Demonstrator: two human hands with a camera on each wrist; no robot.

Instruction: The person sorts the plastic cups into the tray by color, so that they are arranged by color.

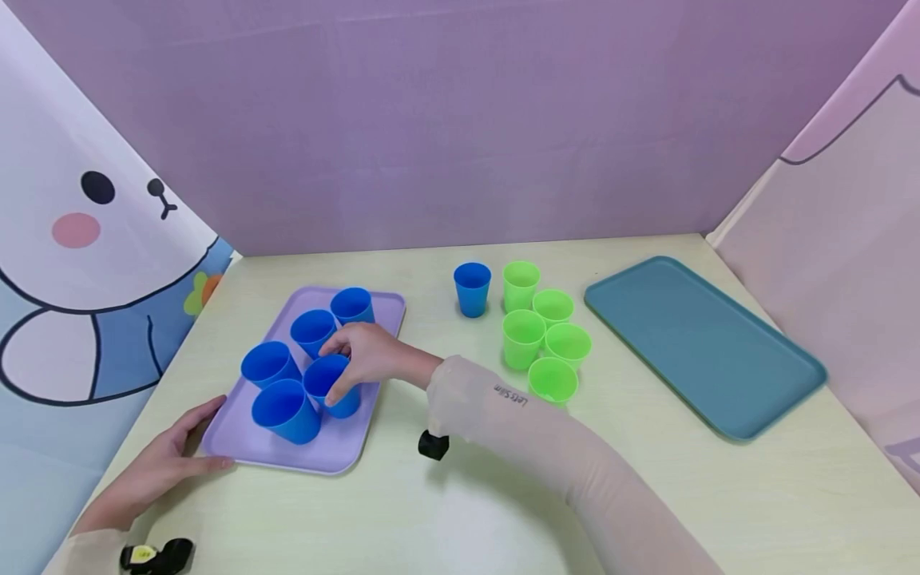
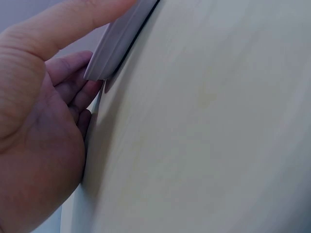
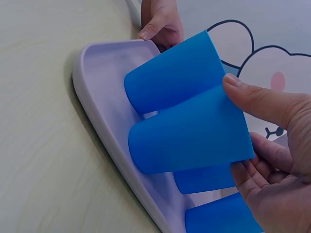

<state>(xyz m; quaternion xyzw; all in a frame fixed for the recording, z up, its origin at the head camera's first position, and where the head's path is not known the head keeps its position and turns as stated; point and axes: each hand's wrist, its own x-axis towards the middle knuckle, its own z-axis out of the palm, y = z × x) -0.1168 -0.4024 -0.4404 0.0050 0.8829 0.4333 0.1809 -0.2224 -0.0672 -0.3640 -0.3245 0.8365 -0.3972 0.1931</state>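
My right hand (image 1: 375, 352) pinches the rim of a blue cup (image 3: 189, 136) between thumb and fingers. This cup stands at the right side of the purple tray (image 1: 334, 461), with several other blue cups (image 1: 286, 411) around it. At the tray's near left corner is my left hand (image 1: 160, 471), holding it with the thumb along the front edge and the fingers by the left edge. In the left wrist view, that corner sits between thumb and fingers. The right hand and forearm partly cover the tray's right edge in the head view.
One blue cup (image 1: 472, 289) stands on the table (image 1: 460, 527) beyond the tray. Beside it are several green cups (image 1: 523, 339), close together. A teal tray (image 1: 707, 347) lies at the right. A purple wall (image 1: 460, 128) rises behind the table.
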